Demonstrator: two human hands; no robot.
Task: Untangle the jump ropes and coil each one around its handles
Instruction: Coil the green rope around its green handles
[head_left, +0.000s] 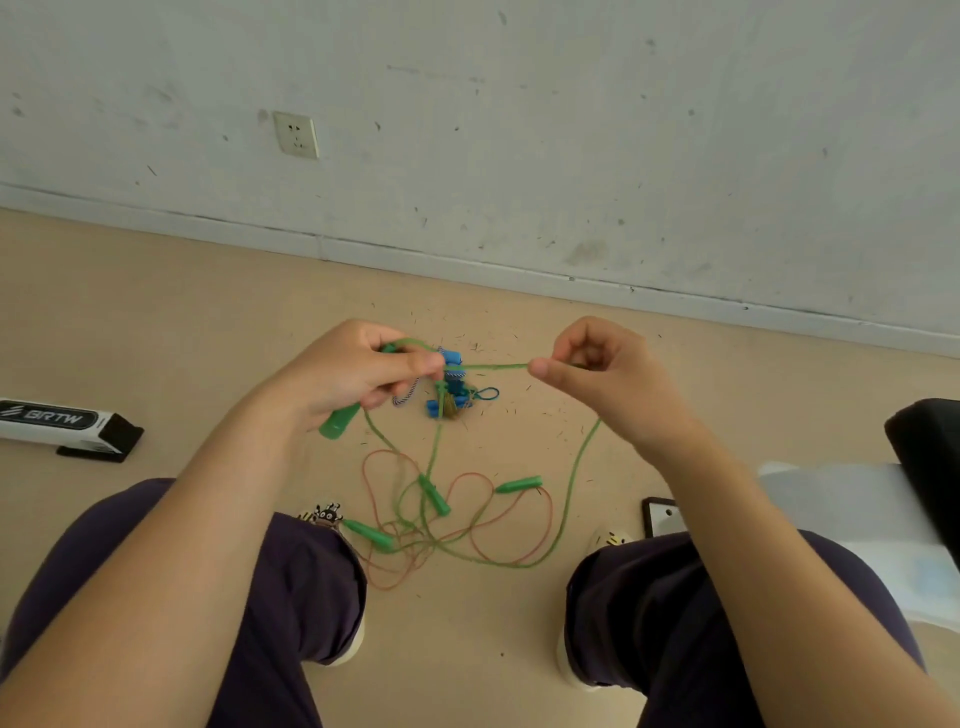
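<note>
— Biggest first?
— Beige floor (156, 322) under both hands, grey scuffed wall (571, 130) beyond them, with a socket (296, 135) up past the left hand.
— Then?
— Dark trousers (291, 587) over both knees, below the hands. A white and black box (62, 426) marked BRTW well out from the left hand. Something black (930, 457) on pale sheeting (841, 519) out from the right hand.
— And the hands?
— Left hand (353, 374) curled round a green handle (340, 422), its lower end sticking out beneath the fingers, with green rope looped over the top of the fist. Right hand (597, 364) pinching the green rope (493, 367) between thumb and forefinger, other fingers curled in. Rope taut between the two hands, then hanging from the right hand down to the floor.
— On the floor?
— Between the hands and a little beyond: a small bundle with blue handles (449, 384) and striped cord. Nearer than the hands, between the knees: a tangle of green rope and thin orange rope (470, 499), with three more green handles in it (435, 496), (519, 485), (370, 535).
— Smallest?
— Patterned shoe tips (324, 514) by each knee, and dark specks scattered across the floor around the blue bundle.
</note>
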